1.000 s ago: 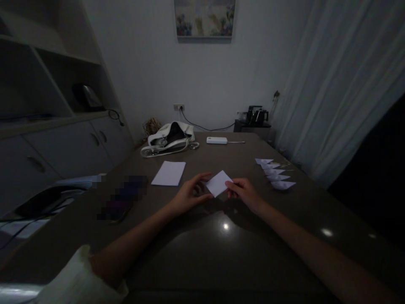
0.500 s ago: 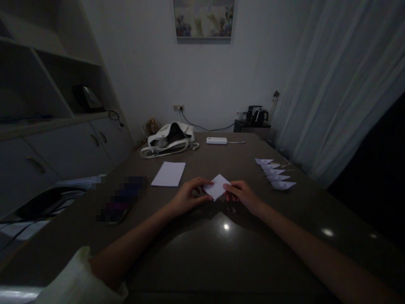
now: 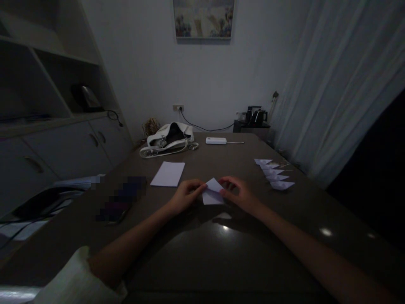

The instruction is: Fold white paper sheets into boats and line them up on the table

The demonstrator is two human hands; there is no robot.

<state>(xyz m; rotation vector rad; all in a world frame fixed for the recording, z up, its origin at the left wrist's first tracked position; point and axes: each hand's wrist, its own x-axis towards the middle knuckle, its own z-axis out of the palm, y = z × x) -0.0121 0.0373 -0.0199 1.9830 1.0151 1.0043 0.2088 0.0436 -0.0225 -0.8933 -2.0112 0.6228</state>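
A small white sheet of paper (image 3: 212, 193) lies half-folded on the dark table (image 3: 221, 253), its upper corner bent over toward me. My left hand (image 3: 183, 196) pinches the sheet's left edge with closed fingers. My right hand (image 3: 236, 194) grips its right side, fingers curled over the fold. Both hands rest on the table about the middle, a short way in front of me.
A flat stack of white paper (image 3: 168, 173) lies behind my left hand. Several folded paper boats (image 3: 274, 173) line up at the right. A white handbag (image 3: 169, 137) and a white power bank (image 3: 216, 140) sit at the far end. A blurred dark object (image 3: 122, 198) lies left.
The sheet was held flat as a diamond between both hands; it has come nearer to me and its top corner is now folded down. Both hands moved slightly toward me.
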